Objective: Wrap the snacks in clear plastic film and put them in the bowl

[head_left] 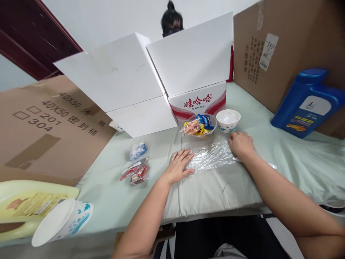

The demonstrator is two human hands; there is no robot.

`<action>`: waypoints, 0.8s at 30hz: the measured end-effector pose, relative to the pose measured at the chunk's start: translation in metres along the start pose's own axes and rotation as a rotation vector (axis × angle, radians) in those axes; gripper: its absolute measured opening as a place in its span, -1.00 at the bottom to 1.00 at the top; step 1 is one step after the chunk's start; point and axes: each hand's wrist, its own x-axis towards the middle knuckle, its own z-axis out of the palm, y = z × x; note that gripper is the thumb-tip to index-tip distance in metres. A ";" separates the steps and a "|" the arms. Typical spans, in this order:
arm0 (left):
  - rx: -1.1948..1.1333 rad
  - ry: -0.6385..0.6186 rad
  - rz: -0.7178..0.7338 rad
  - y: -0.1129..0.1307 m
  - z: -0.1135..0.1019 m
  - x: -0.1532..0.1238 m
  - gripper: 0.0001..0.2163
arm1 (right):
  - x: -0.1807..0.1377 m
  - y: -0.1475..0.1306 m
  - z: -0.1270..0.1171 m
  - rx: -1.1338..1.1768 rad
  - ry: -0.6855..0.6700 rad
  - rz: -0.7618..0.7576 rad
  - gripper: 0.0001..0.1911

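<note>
A crinkled sheet of clear plastic film (pixel 211 157) lies on the cloth between my hands. My left hand (pixel 178 166) rests flat on its left end, fingers spread. At the other end, my right hand (pixel 240 144) has its fingers curled down over the film's edge; the fingertips are partly hidden. Something slim and white (pixel 272 166) shows beyond my right wrist, mostly covered by the arm. Behind the film stands a clear bowl (pixel 214 126) of wrapped snacks (pixel 201 124), beside a patterned paper cup (pixel 228 122) close to my right fingers.
Small clear packets (pixel 138 174) lie left of my left hand. White boxes (pixel 142 117) stand behind, with a person's head (pixel 171 19) beyond. Cardboard boxes (pixel 54 126) flank the table. A blue jug (pixel 307 104) is at right; a yellow bottle (pixel 32 199) and tilted paper cup (pixel 63 221) are at left.
</note>
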 end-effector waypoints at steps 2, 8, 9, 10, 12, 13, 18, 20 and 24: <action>0.022 -0.024 -0.014 0.000 0.001 -0.001 -0.36 | 0.002 0.006 -0.006 0.055 0.075 0.030 -0.70; 0.054 -0.006 -0.016 0.002 0.003 -0.001 -0.30 | -0.021 -0.022 -0.005 0.303 -0.169 -0.674 -0.40; 0.059 -0.010 -0.021 0.000 0.003 -0.001 -0.27 | -0.025 -0.026 -0.003 0.269 -0.260 -0.741 -0.27; 0.063 -0.014 -0.037 -0.002 0.003 -0.002 -0.24 | -0.027 -0.028 -0.001 0.224 -0.337 -0.766 -0.15; 0.066 -0.003 -0.093 -0.010 0.000 -0.004 -0.23 | -0.027 -0.025 0.002 0.154 -0.423 -0.727 -0.01; 0.060 0.026 -0.124 -0.015 -0.003 -0.007 -0.24 | -0.025 -0.022 0.002 0.148 -0.425 -0.695 0.02; -0.145 0.330 -0.057 -0.025 -0.020 -0.016 -0.44 | -0.015 -0.004 -0.018 0.389 -0.318 -0.786 -0.15; -0.288 0.265 0.043 -0.018 -0.023 -0.015 -0.56 | -0.016 -0.004 -0.026 0.441 -0.386 -0.887 -0.34; -0.327 0.021 0.108 -0.004 -0.023 -0.012 -0.63 | -0.024 -0.008 -0.030 0.303 -0.560 -0.913 -0.67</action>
